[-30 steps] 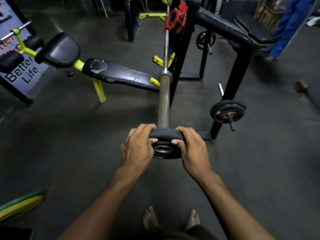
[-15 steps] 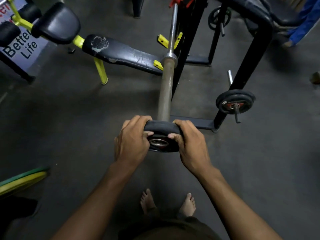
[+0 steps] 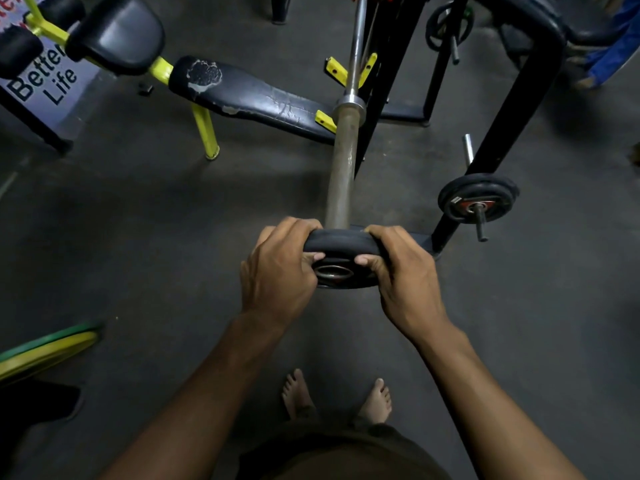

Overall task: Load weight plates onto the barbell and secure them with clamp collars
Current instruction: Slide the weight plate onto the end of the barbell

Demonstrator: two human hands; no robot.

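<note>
Both hands are closed on one small black weight plate (image 3: 341, 258) at the near end of the barbell sleeve (image 3: 341, 178): the left hand (image 3: 280, 271) is wrapped over the plate's left rim, the right hand (image 3: 403, 271) over its right rim, thumbs laid on the near face beside the metal-ringed bore. Only the head view is available. The plate is held roughly square to the sleeve, right at the sleeve's near tip; whether the tip has entered the bore cannot be told, since plate and hands hide it. Beyond the plate, the sleeve is seen bare up to its collar flange (image 3: 349, 106), with no other plate loaded on it. Further along the barbell, by the black rack upright (image 3: 391, 64), something red is glimpsed at the top edge; it is too cropped to be identified as a clamp collar. To the right of the sleeve, another black plate (image 3: 478, 199) is stored on a peg of the rack frame. To the left of the sleeve, a worn bench pad (image 3: 249, 95) is noted, and further left, green and yellow plates (image 3: 45, 351) on the floor. Judgement: task at an early stage; first plate on this end not yet slid home, no collar fitted here, far end out of view.
</note>
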